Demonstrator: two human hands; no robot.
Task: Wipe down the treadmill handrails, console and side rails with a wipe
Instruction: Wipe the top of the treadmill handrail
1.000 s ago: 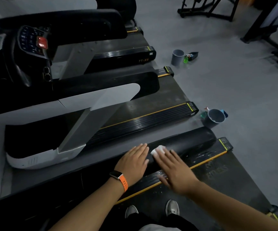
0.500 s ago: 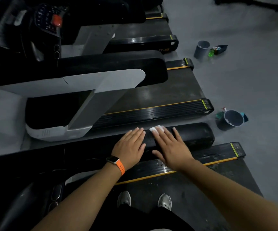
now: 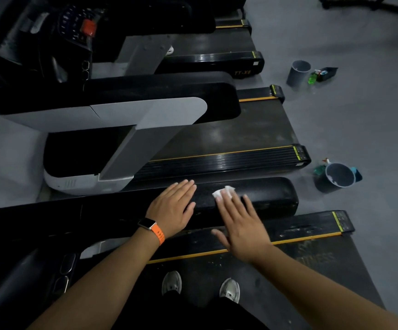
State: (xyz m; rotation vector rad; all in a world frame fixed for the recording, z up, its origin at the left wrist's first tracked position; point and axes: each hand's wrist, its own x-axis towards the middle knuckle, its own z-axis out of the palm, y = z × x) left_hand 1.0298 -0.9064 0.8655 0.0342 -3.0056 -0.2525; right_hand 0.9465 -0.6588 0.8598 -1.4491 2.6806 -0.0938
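A long black padded handrail (image 3: 264, 195) of the treadmill I stand on runs across the middle of the view. My right hand (image 3: 242, 225) lies flat on it with straight fingers, pressing a small white wipe (image 3: 224, 192) under its fingertips. My left hand (image 3: 173, 208), with an orange-strapped watch on the wrist, rests flat and open on the same handrail just left of the wipe. The black side rail (image 3: 307, 228) with a yellow stripe lies below the handrail, and my shoes stand on the belt (image 3: 312, 270).
A second treadmill (image 3: 229, 136) with a grey upright stands beyond the handrail, and another console (image 3: 76, 27) with a red button is at top left. A grey bucket (image 3: 338, 178) and a spray bottle (image 3: 320, 168) sit on the floor at right, a second bucket (image 3: 298, 73) farther back.
My right hand has slid the wipe to the right along the handrail, away from my left hand. The left hand stays flat in place. The view has tilted down a little.
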